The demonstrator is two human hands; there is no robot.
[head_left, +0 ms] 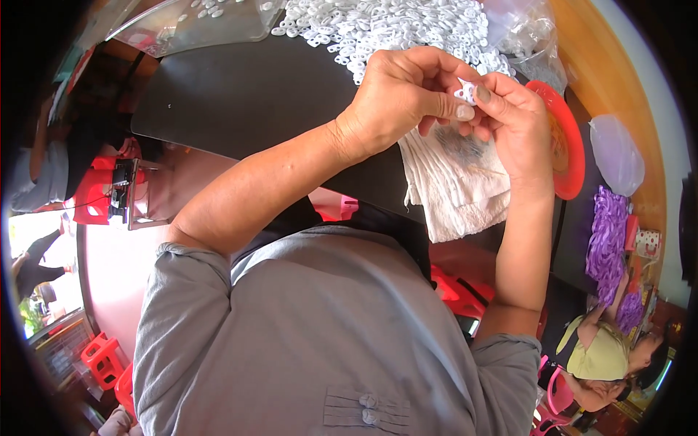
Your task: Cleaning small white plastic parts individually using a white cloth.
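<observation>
A small white plastic piece with holes [463,92] is pinched between the fingertips of both hands, over the far side of the dark table [240,94]. My left hand [400,94] comes in from the left, its thumb and forefinger closed on the piece. From the right, my right hand [520,120] presses its thumb and fingers against the other side. Just beyond the hands spreads a big heap of similar white pieces [400,29]. Beneath them a folded white cloth [458,189] hangs over the table's near edge. Fingers hide part of the held piece.
A clear plastic tub [200,33] with a few white pieces stands at far left. Right of my hand is a red round dish [571,152]. Clear bags [616,154] and purple strips [607,240] lie further right. Another person in a yellow-green top [600,349] sits there.
</observation>
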